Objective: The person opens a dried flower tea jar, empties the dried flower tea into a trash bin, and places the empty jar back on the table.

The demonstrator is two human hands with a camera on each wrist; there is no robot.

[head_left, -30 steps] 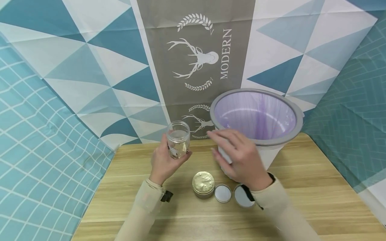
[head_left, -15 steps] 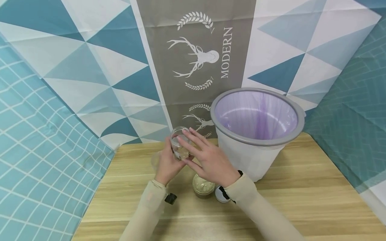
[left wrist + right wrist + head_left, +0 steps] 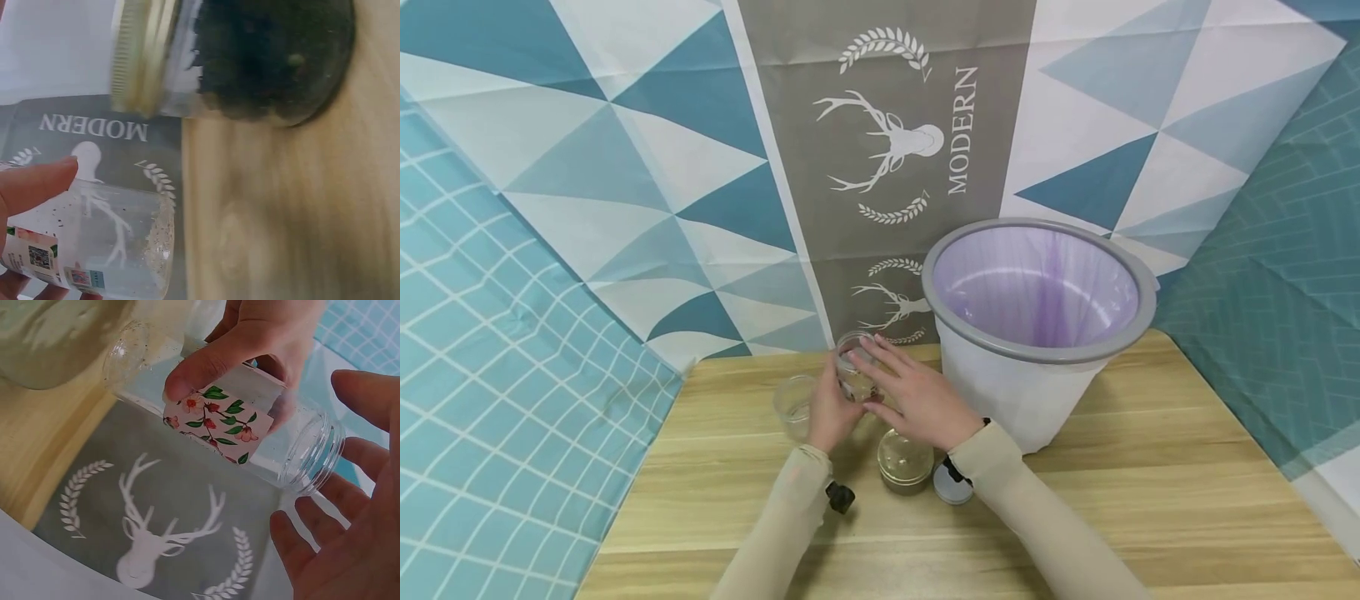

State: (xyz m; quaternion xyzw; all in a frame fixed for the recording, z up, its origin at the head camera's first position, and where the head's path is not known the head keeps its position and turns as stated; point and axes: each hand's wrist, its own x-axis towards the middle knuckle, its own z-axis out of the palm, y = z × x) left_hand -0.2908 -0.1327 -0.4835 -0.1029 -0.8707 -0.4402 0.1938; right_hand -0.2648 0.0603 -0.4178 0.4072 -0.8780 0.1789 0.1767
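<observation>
My left hand (image 3: pixel 833 414) holds a clear, see-through jar (image 3: pixel 231 419) around its side, just above the table. A pink flowered label (image 3: pixel 219 422) wraps the jar, and small specks cling inside near its base in the left wrist view. No lid covers its threaded mouth (image 3: pixel 312 456). My right hand (image 3: pixel 931 402) is at that mouth with fingers extended; whether they touch the rim is unclear. Close in front stands a gold-lidded jar (image 3: pixel 906 460), whose dark contents (image 3: pixel 269 56) show in the left wrist view.
A second clear jar (image 3: pixel 793 407) stands left of my left hand. One silver-grey lid (image 3: pixel 953 485) lies right of the gold-lidded jar, partly under my right wrist. A large white bucket (image 3: pixel 1015 392) with a grey rim stands at the back right, before the patterned backdrop (image 3: pixel 895 167).
My right hand has come left from in front of the bucket to the jar's mouth. My left hand and the jar have shifted slightly right and towards me, revealing the second clear jar.
</observation>
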